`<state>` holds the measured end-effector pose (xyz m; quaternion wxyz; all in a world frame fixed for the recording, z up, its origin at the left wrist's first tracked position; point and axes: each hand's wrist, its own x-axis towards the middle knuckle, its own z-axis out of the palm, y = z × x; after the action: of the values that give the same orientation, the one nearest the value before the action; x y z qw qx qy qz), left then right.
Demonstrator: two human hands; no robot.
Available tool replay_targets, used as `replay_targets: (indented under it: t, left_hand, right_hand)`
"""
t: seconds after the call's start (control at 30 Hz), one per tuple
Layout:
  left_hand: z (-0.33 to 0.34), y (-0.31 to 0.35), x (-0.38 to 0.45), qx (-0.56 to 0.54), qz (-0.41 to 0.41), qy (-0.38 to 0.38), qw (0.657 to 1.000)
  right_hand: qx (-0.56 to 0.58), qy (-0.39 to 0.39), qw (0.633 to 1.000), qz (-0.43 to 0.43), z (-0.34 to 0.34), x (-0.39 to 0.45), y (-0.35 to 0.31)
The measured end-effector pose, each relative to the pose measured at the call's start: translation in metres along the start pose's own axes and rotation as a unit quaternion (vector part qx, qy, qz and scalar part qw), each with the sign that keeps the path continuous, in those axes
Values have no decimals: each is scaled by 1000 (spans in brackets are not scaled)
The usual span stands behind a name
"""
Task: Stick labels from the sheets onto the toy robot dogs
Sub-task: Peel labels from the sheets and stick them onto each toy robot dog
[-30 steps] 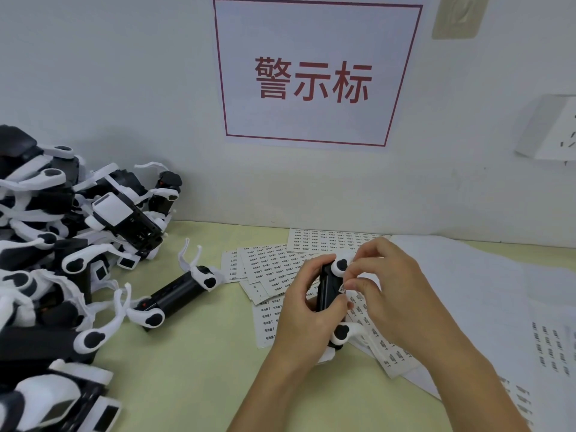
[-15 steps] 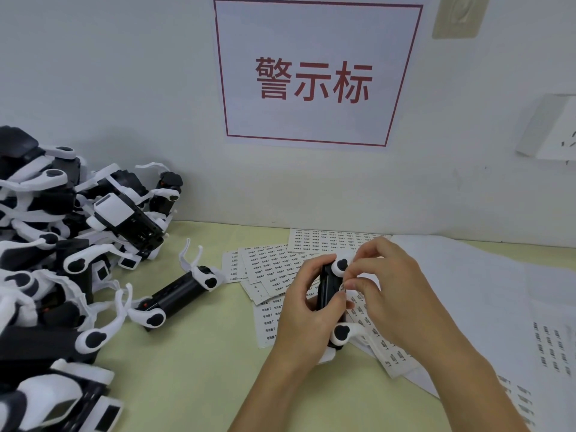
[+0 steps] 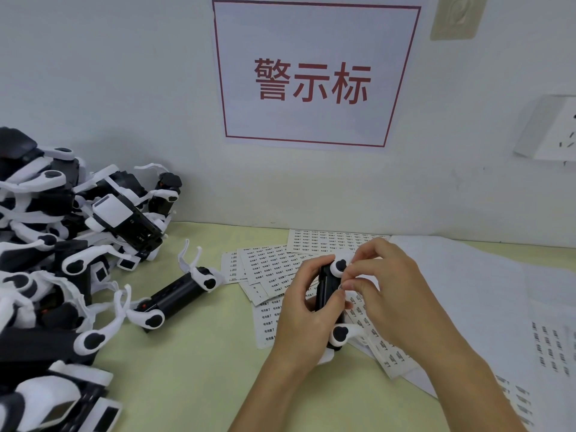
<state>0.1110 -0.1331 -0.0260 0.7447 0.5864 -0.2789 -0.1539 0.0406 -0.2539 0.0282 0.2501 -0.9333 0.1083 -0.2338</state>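
A black and white toy robot dog (image 3: pixel 329 283) stands on end above the label sheets (image 3: pixel 274 263) in the middle of the table. My left hand (image 3: pixel 307 316) grips its black body from the left. My right hand (image 3: pixel 386 291) pinches a small label (image 3: pixel 341 286) against the dog's right side with thumb and fingertips. The label is mostly hidden by my fingers. Another toy dog (image 3: pixel 174 296) lies on its side to the left of the sheets.
A big pile of toy dogs (image 3: pixel 56 244) fills the left side of the pale green table (image 3: pixel 193 369). White backing paper (image 3: pixel 486 291) with a few labels covers the right. A wall sign (image 3: pixel 314 76) and a socket (image 3: pixel 554 132) are behind.
Almost nothing has moved. My right fingers shifted slightly on the dog's side while my left hand kept its hold.
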Motion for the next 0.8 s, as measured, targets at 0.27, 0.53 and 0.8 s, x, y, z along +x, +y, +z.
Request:
replay_targets:
  t: [0.27, 0.53, 0.8]
  left_hand:
    - [1, 0, 0, 7, 0, 7, 1000]
    - [3, 0, -1, 12, -2, 9, 1000]
    - [3, 0, -1, 20, 5, 7, 1000]
  right_hand:
    - [-5, 5, 1000, 0, 1, 0, 0]
    - [5, 44, 999, 23, 2, -2, -4]
    - [-4, 65, 997, 42, 6, -2, -7]
